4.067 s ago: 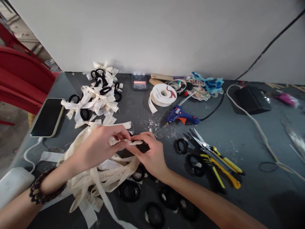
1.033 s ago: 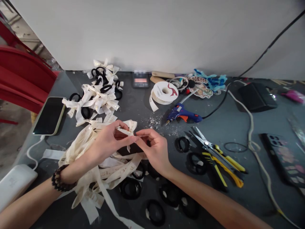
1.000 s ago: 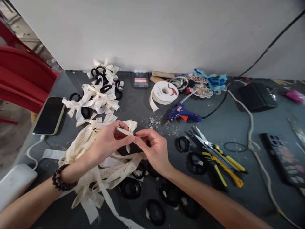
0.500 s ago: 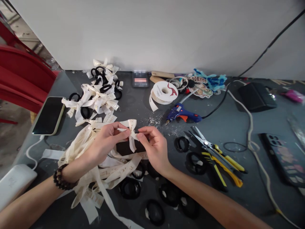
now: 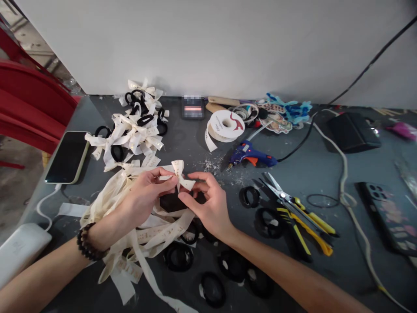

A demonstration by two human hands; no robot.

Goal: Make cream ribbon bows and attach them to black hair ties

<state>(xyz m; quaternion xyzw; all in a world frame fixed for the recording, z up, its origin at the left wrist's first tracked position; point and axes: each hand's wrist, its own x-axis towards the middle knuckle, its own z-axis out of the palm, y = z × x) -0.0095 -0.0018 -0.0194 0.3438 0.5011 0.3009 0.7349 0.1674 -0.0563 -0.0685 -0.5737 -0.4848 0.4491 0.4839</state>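
A cream ribbon bow [image 5: 177, 169] with gold print is pinched between the thumb and fingers of my left hand [image 5: 146, 191], which wears a dark bead bracelet. Close on its right is my right hand [image 5: 210, 200], thumb and forefinger apart around one tail of the bow; whether a fingertip touches that tail I cannot tell. Beneath my left hand and wrist lies a heap of long cream printed ribbon [image 5: 114, 195]. Several black hair ties [image 5: 178, 257], some with white patches on them, are spread below and to the right of my hands.
Behind my hands are finished-looking bows with hair ties [image 5: 133, 134], a ribbon spool [image 5: 225, 126] and a blue glue gun [image 5: 250, 154] on a black cord. Yellow-handled scissors [image 5: 286, 200] lie at right. Phones [image 5: 67, 157] rest at both sides, a white power bank [image 5: 24, 252] at left.
My right thumb and forefinger have parted from the bow and moved slightly left and down. The bow has turned, one tail now pointing right. My left hand keeps its pinch.
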